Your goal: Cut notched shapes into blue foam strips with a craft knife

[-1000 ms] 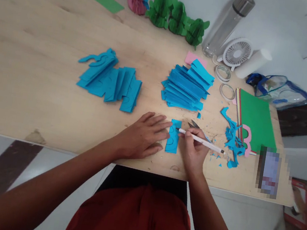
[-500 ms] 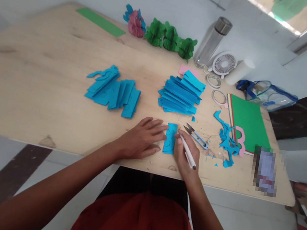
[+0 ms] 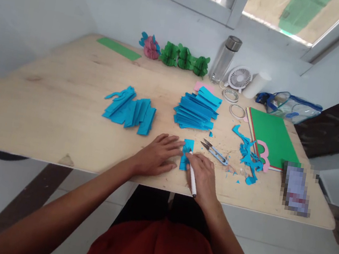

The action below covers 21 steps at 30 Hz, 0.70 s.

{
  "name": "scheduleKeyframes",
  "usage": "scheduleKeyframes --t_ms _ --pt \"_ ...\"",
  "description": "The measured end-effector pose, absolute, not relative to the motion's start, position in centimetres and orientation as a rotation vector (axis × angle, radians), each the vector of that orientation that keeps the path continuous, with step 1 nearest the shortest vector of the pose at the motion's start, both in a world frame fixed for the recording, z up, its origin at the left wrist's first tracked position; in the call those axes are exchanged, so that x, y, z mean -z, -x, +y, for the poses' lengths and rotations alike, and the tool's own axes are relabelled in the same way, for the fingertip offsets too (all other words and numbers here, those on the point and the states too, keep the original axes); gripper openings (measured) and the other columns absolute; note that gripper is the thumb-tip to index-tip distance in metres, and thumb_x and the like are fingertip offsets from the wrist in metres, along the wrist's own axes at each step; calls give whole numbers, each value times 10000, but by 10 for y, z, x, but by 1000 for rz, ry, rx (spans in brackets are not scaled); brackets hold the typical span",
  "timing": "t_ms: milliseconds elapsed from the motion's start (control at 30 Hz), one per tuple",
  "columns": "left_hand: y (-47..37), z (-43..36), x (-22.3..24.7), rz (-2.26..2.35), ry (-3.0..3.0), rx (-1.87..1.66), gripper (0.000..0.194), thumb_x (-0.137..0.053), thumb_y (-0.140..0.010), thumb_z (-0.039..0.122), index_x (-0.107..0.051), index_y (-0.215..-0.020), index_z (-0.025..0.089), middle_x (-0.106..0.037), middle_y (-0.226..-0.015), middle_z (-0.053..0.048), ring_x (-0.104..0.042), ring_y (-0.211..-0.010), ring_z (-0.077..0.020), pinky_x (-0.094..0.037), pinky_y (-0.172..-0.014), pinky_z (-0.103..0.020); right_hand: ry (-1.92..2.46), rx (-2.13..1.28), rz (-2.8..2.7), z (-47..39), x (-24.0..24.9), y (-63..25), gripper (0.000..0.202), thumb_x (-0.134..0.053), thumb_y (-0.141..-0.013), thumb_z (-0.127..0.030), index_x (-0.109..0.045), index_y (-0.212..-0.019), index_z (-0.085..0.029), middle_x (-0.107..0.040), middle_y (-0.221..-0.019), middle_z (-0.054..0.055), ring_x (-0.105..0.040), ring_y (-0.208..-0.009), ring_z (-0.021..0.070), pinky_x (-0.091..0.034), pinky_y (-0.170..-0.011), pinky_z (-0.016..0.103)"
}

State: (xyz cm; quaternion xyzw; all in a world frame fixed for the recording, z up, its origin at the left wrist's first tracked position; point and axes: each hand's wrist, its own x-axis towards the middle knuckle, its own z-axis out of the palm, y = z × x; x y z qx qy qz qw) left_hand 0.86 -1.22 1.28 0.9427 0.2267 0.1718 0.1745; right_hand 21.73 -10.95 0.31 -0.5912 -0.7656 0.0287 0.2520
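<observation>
A small blue paper strip [image 3: 188, 144] lies near the table's front edge, with dark curved lines drawn on it. My left hand [image 3: 157, 155] rests flat to its left, fingers spread, fingertips touching the strip's edge. In my right hand [image 3: 203, 174] is a white marker [image 3: 193, 177], its tip down on the strip. That hand partly hides the strip's right side. Thread snips [image 3: 215, 152] lie to the right, with blue paper offcuts [image 3: 249, 158] beyond them. Behind are a stack of folded blue paper strips [image 3: 195, 113] and, farther left, another group of blue pieces [image 3: 132, 111].
Green paper garlands [image 3: 184, 58] stand along the wall beside a glass bottle [image 3: 225, 61], a small fan [image 3: 239, 78] and tape rolls [image 3: 237, 111]. Coloured sheets [image 3: 274, 138] lie at right, before a clear pouch [image 3: 296, 107]. A green strip [image 3: 119, 48] lies back left.
My right hand and the marker have moved left, so the tip now lies over the middle of the blue strip. My left hand stays in place. The camera view has tilted up a little.
</observation>
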Motion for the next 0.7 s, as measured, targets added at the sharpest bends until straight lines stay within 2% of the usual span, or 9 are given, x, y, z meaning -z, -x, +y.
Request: scheduleKeyframes --t_ms 100,200,300,467,700 --pt "-8 -15 -17 725 -2579 -671 397 -524 -916 352 -582 -1277 196 -593 -1387 -117 -467 -1350 -277 -386 -1109 -496 1600 -59 -2084 -109 -2 -217 345 -484 -992 -190 -597 -1314 -239 -724 -1166 83 -566 -1169 271 -399 -936 409" --pt "-12 -22 -19 942 -2500 -774 254 -492 -932 318 -643 -1090 189 -697 -1105 -92 -597 -1126 -245 -480 -981 -436 1591 -55 -2086 -110 -2 -217 333 -482 -993 -187 -612 -1296 -226 -723 -1160 90 -568 -1160 271 -395 -942 408" --pt "-23 -27 -18 1084 -2500 -708 181 -498 -922 266 -659 -940 186 -684 -920 -66 -615 -956 -225 -497 -874 -393 1586 -57 -2080 -110 -3 -217 339 -475 -997 -181 -609 -1305 -226 -722 -1151 88 -566 -1158 263 -392 -945 396" --pt "-45 -27 -14 1246 -2509 -589 104 -580 -864 228 -675 -869 187 -652 -860 -72 -591 -902 -242 -451 -843 -390 1585 -85 -2069 -109 -3 -217 355 -479 -996 -187 -600 -1327 -226 -721 -1144 88 -564 -1152 259 -389 -958 398" --pt "-59 -25 -17 1402 -2483 -459 76 -634 -821 220 -695 -859 199 -644 -833 -77 -588 -950 -274 -414 -825 -384 1565 -130 -2031 -110 -3 -217 394 -489 -985 -181 -576 -1364 -248 -720 -1141 93 -568 -1154 267 -403 -961 422"
